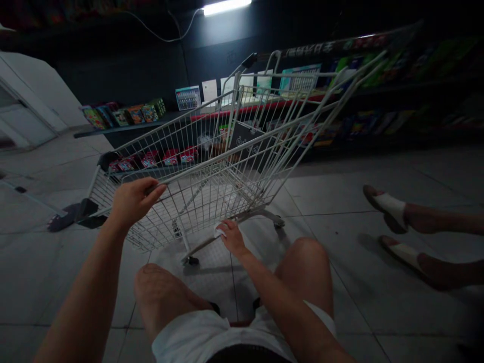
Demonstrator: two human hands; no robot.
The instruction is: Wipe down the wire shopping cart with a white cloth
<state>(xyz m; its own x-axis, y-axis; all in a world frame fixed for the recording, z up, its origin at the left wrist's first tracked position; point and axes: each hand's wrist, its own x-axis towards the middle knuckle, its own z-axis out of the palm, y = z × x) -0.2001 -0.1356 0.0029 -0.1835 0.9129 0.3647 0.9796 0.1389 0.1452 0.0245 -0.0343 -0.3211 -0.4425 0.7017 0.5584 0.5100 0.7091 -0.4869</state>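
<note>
A wire shopping cart [196,196] stands tilted across the view before my knees. My left hand [135,199] is wrapped round the top side rail of its basket, near the front end. Lower down, my right hand [231,236] presses a small white cloth or tissue [220,230] against the bottom frame bar [206,244] of the cart. The fingers of that hand are curled over the bar and the white piece. Two casters [279,222] show under the frame on my side.
Shelves with boxed goods [124,115] run behind the cart under a lit tube lamp [227,6]. Another person's feet in slip-on shoes [393,206] are at the right. A mop [64,217] lies on the tiled floor at the left.
</note>
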